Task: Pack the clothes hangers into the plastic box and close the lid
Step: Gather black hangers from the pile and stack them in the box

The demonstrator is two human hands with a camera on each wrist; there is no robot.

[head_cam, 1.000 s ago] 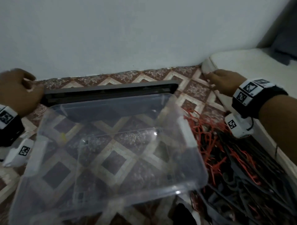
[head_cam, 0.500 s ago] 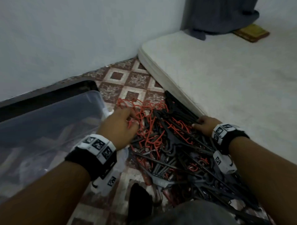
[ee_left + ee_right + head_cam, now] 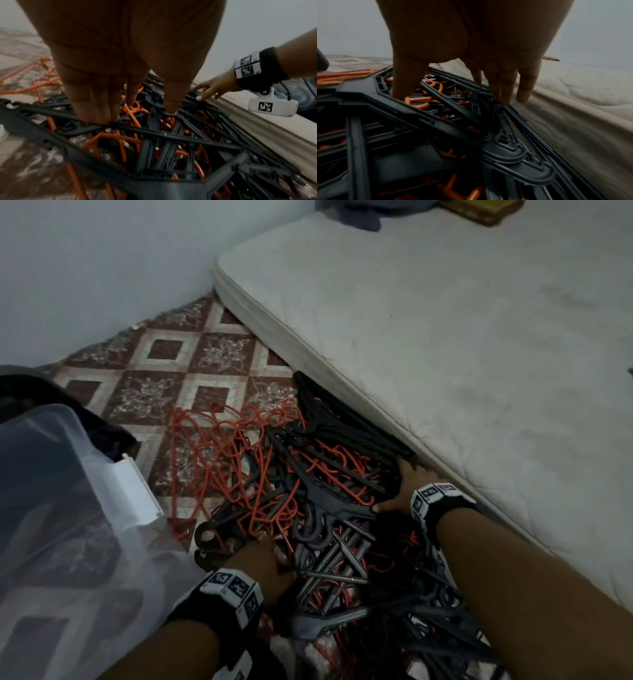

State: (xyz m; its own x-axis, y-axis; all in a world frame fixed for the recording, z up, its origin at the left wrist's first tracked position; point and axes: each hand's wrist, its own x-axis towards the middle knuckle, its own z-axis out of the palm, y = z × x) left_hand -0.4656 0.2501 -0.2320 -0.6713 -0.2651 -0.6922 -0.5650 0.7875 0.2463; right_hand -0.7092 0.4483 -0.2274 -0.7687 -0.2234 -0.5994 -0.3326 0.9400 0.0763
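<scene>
A tangled pile of black hangers (image 3: 329,501) and thin orange hangers (image 3: 219,446) lies on the floor between the clear plastic box (image 3: 51,508) and a mattress. My left hand (image 3: 263,556) reaches into the near side of the pile; its straight fingers (image 3: 101,115) and thumb touch black hangers (image 3: 154,136). My right hand (image 3: 397,484) rests on the pile's far right beside the mattress, its fingers (image 3: 501,93) extended onto black hangers (image 3: 436,112). The right hand (image 3: 205,93) also shows in the left wrist view. Neither hand grips anything.
The white mattress (image 3: 445,354) borders the pile on the right. The box's dark lid (image 3: 113,436) stands behind the box by the wall (image 3: 85,268). Patterned floor (image 3: 178,378) lies beyond the pile. Dark cloth (image 3: 359,213) and a yellowish flat object (image 3: 479,210) lie on the mattress.
My view swung right from the box to the hanger pile. Both hands left the lid and mattress edge and came down onto the hangers; the left hand moved nearer to me.
</scene>
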